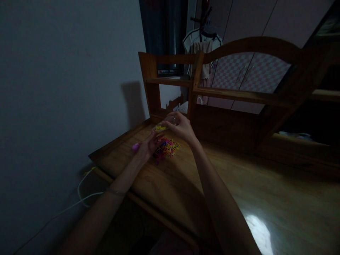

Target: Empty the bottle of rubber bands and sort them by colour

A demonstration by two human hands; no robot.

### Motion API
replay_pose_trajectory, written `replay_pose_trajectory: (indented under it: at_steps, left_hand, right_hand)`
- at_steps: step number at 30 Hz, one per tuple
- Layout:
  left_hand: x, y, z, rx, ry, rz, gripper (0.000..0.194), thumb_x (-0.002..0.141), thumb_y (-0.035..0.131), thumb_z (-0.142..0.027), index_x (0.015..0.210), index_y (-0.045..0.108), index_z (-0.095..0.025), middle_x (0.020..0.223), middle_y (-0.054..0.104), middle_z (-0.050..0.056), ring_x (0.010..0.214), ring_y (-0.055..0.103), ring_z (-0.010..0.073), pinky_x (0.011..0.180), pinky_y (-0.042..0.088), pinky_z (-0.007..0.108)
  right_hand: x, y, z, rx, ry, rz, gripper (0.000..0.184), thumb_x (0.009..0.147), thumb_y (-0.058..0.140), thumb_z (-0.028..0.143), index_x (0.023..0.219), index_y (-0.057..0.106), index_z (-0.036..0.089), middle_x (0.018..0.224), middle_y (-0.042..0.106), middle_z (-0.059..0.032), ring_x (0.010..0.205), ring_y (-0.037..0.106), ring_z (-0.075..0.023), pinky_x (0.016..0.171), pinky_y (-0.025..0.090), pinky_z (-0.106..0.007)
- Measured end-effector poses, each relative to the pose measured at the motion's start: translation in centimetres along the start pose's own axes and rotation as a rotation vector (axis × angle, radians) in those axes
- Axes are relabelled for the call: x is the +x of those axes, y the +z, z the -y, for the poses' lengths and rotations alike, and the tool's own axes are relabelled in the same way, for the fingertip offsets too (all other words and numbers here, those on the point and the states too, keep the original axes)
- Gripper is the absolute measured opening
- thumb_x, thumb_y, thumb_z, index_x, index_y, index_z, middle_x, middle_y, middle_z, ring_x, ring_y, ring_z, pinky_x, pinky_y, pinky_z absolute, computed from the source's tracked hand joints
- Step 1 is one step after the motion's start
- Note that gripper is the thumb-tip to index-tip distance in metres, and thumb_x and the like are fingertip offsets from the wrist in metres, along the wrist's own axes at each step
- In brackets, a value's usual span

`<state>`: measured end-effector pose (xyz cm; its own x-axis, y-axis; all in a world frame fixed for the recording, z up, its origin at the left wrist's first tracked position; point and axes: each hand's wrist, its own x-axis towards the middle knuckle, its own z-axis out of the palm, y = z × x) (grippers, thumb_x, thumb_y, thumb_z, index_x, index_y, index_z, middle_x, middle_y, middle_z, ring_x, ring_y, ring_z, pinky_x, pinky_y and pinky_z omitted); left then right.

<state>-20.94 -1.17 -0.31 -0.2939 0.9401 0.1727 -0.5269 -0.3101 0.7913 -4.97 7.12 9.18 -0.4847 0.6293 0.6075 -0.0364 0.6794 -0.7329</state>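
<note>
My right hand (181,126) is closed around a clear plastic container (172,119), which is tilted with its lower end toward my left hand. Small yellow pieces (160,128) sit in that lower end. My left hand (149,144) is just below it, fingers apart; whether it touches the container I cannot make out. Under both hands a pile of small multicoloured pieces (170,148), looking like little rubber bands, is spread on the wooden table (164,191). A small purple object (136,147) lies left of my left hand.
A wooden shelf frame (196,85) rises along the table's far side. The pale wall (79,71) closes off the left. A white cable (79,189) hangs by the table's left edge. A bright patch of light (259,233) falls on the tabletop at the lower right.
</note>
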Motion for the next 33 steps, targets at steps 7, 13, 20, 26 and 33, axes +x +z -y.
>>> replay_pose_trajectory:
  at_steps: [7,13,20,26,33]
  left_hand:
    - [0.0,0.1,0.4,-0.034,0.005,0.020,0.031,0.089,0.059,-0.038,0.116,0.064,-0.023,0.123,0.064,0.006,0.119,0.055,0.0227,0.102,0.046,0.043]
    - [-0.9,1.0,0.5,0.017,-0.084,0.071,0.035,0.088,0.060,-0.037,0.118,0.063,-0.020,0.119,0.066,0.010,0.119,0.056,0.0248,0.101,0.047,0.043]
    - [-1.3,1.4,-0.3,0.007,-0.120,0.066,0.036,0.091,0.055,-0.039,0.114,0.065,-0.014,0.116,0.067,0.011,0.114,0.060,0.0250,0.101,0.047,0.040]
    - [-1.0,0.9,-0.8,-0.062,-0.119,0.011,0.035,0.091,0.053,-0.037,0.116,0.064,-0.016,0.114,0.069,0.010,0.112,0.061,0.0250,0.096,0.051,0.042]
    - [0.0,-0.3,0.1,-0.075,-0.134,-0.092,0.023,0.087,0.058,-0.024,0.107,0.067,-0.015,0.106,0.071,0.009,0.107,0.064,0.0214,0.098,0.051,0.037]
  right_hand:
    - [-0.1,-0.1,0.7,-0.044,-0.008,0.076,0.040,0.074,0.071,0.047,0.104,0.063,0.023,0.093,0.070,-0.0039,0.084,0.065,-0.0198,0.076,0.052,-0.036]
    - [-0.3,0.1,0.5,-0.055,0.033,0.152,0.030,0.077,0.068,0.047,0.095,0.066,0.022,0.091,0.071,-0.0040,0.082,0.065,-0.0193,0.075,0.051,-0.035]
    - [0.0,-0.2,-0.1,-0.062,0.063,0.072,0.029,0.078,0.066,0.046,0.092,0.067,0.021,0.090,0.070,-0.0046,0.083,0.064,-0.0190,0.074,0.050,-0.033]
    - [0.0,-0.3,-0.3,-0.048,0.062,0.013,0.036,0.076,0.066,0.051,0.095,0.068,0.020,0.085,0.069,-0.0038,0.079,0.062,-0.0176,0.071,0.049,-0.032]
    - [0.1,-0.4,0.0,-0.032,0.057,-0.015,0.035,0.076,0.067,0.051,0.096,0.066,0.022,0.091,0.069,-0.0048,0.085,0.064,-0.0193,0.076,0.051,-0.035]
